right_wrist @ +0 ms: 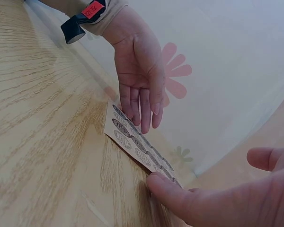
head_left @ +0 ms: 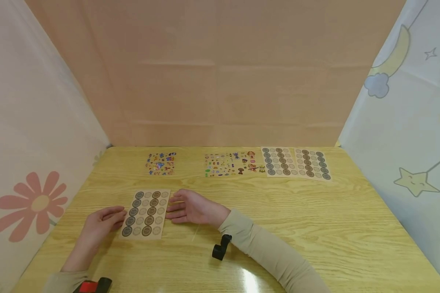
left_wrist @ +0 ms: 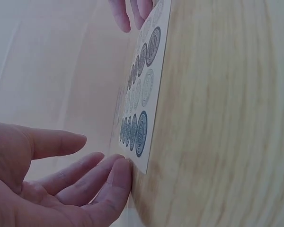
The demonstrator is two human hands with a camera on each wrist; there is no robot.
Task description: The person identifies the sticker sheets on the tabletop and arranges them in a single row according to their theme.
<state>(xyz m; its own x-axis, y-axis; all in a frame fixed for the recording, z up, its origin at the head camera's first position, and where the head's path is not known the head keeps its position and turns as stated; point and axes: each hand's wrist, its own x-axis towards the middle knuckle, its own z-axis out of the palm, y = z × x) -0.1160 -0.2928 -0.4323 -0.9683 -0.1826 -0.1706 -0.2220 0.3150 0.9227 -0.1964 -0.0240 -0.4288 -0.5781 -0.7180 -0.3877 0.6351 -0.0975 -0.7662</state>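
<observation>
A sticker sheet (head_left: 143,215) with rows of dark and pale round stickers lies flat on the wooden table, left of the middle. Beside its left edge rests my left hand (head_left: 102,226), fingers loosely bent and fingertips at the paper's edge. On the opposite side my right hand (head_left: 194,208) lies with its palm turned inward and its fingers extended to the sheet's right edge. In the left wrist view the thumb of the left hand (left_wrist: 61,184) stands apart from its fingers. Neither hand pinches the paper.
Along the back of the table lie a small colourful sticker sheet (head_left: 160,164), a wider clear sticker sheet (head_left: 220,165) with cartoon figures, and two more round-sticker sheets (head_left: 278,162). A plain backdrop (head_left: 220,81) stands behind, with patterned side walls (head_left: 407,122).
</observation>
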